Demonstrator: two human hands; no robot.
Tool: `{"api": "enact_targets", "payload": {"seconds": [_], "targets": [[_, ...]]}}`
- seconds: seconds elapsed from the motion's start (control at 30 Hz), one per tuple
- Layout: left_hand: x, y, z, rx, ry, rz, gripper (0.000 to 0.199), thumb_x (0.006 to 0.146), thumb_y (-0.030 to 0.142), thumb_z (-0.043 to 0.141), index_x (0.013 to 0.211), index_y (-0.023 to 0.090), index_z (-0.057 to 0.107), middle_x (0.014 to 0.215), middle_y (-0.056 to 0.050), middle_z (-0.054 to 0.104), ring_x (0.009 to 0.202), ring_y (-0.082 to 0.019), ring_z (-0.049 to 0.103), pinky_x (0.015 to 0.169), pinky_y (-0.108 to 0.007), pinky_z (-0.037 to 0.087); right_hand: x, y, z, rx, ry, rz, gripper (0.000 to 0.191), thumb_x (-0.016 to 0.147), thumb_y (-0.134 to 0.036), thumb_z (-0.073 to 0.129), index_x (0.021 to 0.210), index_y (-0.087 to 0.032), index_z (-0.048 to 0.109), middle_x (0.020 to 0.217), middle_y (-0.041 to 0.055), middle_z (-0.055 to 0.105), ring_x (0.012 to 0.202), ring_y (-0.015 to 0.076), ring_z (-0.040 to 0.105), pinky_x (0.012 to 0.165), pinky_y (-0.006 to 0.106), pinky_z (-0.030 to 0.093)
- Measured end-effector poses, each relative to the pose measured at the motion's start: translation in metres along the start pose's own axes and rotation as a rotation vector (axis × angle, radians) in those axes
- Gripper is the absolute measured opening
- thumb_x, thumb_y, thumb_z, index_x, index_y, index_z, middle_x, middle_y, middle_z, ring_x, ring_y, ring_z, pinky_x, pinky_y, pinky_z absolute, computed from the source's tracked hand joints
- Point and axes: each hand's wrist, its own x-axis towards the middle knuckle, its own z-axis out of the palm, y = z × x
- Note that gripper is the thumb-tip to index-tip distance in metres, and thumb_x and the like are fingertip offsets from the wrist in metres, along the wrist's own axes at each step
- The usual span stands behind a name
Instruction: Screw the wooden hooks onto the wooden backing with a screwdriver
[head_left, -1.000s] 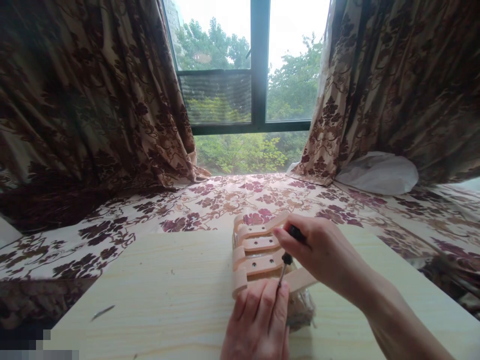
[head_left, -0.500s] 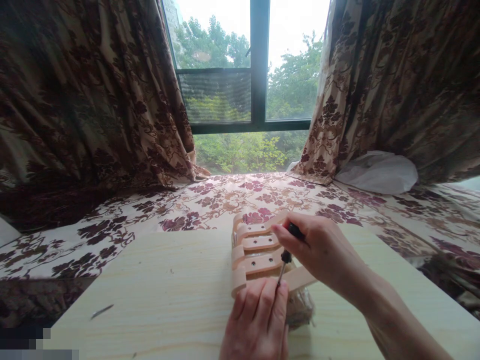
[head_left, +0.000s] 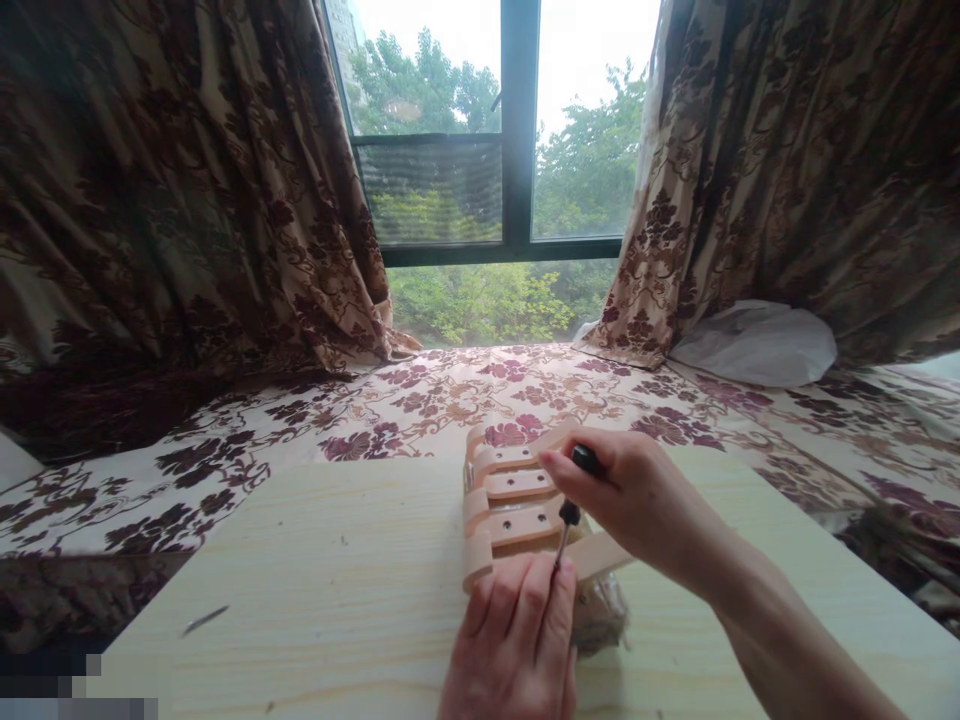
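Screwdriver (head_left: 568, 514): clenched in right hand (head_left: 626, 490), almost unmoved since the earlier frame; shaft meets left hand (head_left: 506, 630), fingers laid on straps (head_left: 524, 526), grip cannot be told. Straps: over clear-wrapped bundle (head_left: 601, 612), on board (head_left: 322, 570). White bag (head_left: 757, 345): contents unclear.

Strapped bundle (head_left: 525, 524), sliver (head_left: 205, 620) on board (head_left: 337, 570)

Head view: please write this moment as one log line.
right hand: holds screwdriver, tip hidden | left hand: over near end of peach straps | wrapped bundle: under straps, on pale board
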Motion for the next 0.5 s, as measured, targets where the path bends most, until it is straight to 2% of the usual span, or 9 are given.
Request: {"api": "enact_targets", "payload": {"seconds": [0.07, 0.17, 0.27, 0.37, 0.5], "targets": [[0.0, 0.0, 0.0, -0.001, -0.003, -0.007, 0.039, 0.08, 0.018, 0.046, 0.118, 0.011, 0.055, 0.109, -0.011, 0.061, 0.106, -0.021, 0.053, 0.09, -0.034, 0.043, -0.002, -0.002, -0.004, -0.011, -0.014, -0.008, 0.027, 0.088, -0.033, 0.05, 0.064, -0.018, 0.051, 0.055, -0.0039, 0.045, 0.052, 0.0094, 0.038, 0.049, 0.022, 0.027], [0.0, 0.001, 0.0, -0.008, -0.004, -0.01, 0.039, 0.079, 0.018, 0.047, 0.117, 0.011, 0.056, 0.11, -0.011, 0.061, 0.107, -0.021, 0.052, 0.091, -0.035, 0.042, -0.008, -0.007, -0.012, 0.007, -0.114, -0.121, 0.017, 0.086, -0.031, 0.055, 0.074, -0.019, 0.057, 0.06, -0.0044, 0.051, 0.054, 0.0088, 0.04, 0.052, 0.021, 0.03], [0.0, 0.001, 0.0, -0.018, 0.001, -0.01, 0.037, 0.079, 0.018, 0.047, 0.114, 0.01, 0.057, 0.111, -0.011, 0.06, 0.107, -0.022, 0.052, 0.091, -0.036, 0.042, -0.01, -0.009, -0.013, 0.011, -0.155, -0.211, 0.023, 0.088, -0.031, 0.053, 0.069, -0.019, 0.054, 0.059, -0.0046, 0.049, 0.055, 0.0085, 0.039, 0.053, 0.021, 0.029], [0.0, 0.001, 0.0, -0.007, 0.001, -0.014, 0.039, 0.079, 0.018, 0.047, 0.116, 0.01, 0.056, 0.111, -0.011, 0.061, 0.107, -0.022, 0.052, 0.092, -0.035, 0.042, -0.004, -0.004, -0.005, -0.03, -0.058, -0.144, 0.03, 0.088, -0.03, 0.05, 0.061, -0.018, 0.045, 0.054, -0.0049, 0.042, 0.052, 0.0087, 0.035, 0.05, 0.022, 0.026], [0.0, 0.0, 0.0, 0.0, 0.004, -0.012, 0.04, 0.08, 0.018, 0.046, 0.118, 0.01, 0.055, 0.109, -0.01, 0.062, 0.106, -0.021, 0.053, 0.091, -0.034, 0.043, 0.001, 0.002, 0.001, -0.038, 0.044, 0.019, 0.029, 0.089, -0.033, 0.048, 0.064, -0.019, 0.049, 0.053, -0.0043, 0.043, 0.05, 0.0093, 0.037, 0.049, 0.022, 0.027]]}}
